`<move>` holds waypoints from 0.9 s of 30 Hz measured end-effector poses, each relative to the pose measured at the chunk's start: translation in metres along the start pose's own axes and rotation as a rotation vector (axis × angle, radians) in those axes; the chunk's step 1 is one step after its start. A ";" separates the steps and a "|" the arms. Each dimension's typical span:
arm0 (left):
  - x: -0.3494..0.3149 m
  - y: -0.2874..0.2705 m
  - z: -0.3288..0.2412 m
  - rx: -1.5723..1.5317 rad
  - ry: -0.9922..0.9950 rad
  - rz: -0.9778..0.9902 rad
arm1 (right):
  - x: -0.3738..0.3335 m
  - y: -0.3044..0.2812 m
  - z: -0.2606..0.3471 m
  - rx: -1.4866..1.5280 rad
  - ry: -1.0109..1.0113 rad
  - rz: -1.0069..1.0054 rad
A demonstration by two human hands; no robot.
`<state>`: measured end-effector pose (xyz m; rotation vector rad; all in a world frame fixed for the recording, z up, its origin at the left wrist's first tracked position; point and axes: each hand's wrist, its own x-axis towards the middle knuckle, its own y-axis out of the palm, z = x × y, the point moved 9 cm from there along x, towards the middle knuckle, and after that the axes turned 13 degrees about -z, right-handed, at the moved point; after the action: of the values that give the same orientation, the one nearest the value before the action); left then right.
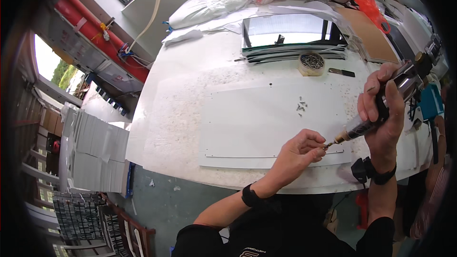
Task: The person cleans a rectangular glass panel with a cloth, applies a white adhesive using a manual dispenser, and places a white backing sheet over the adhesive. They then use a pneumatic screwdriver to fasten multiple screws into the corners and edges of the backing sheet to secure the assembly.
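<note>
Landmark: white panel (243, 123), flat on the white surface (164, 119), small dark dots along its edges.

Right hand (383, 102): fingers wrapped around the body of a handheld driver (358, 127), held slanting over the panel's right edge, its bit (332, 143) pointing down-left to above the near right part of the panel.

Left hand (301, 154): over the panel's near edge, right half. Thumb and index brought in close around the bit's tip, other fingers curled. Can't tell if they pinch a screw, the tip itself, or just sit beside it; too small.

Loose screws (301, 107): small scattered pile on the panel, right half.

Past the panel's far edge, right half: round tub (312, 64) full of small metal fasteners, with a dark flat bar (342, 72) just right of it. Behind those, a stack of glass sheets (295, 31), top one reflective.

Beyond the panel's far right corner: brown board (369, 33), orange-red plastic bag (368, 8). Beyond its far left corner: large white bag (207, 8).
</note>
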<state>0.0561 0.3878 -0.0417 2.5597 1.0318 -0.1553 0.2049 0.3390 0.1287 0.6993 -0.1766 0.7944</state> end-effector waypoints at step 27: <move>0.006 0.052 -0.006 0.709 0.437 -0.020 | -0.010 -0.027 0.013 -0.147 0.087 0.025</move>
<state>0.0962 0.3597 -0.0219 3.3243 1.3405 0.0539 0.2182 0.3115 0.1205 0.5234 -0.1637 0.8257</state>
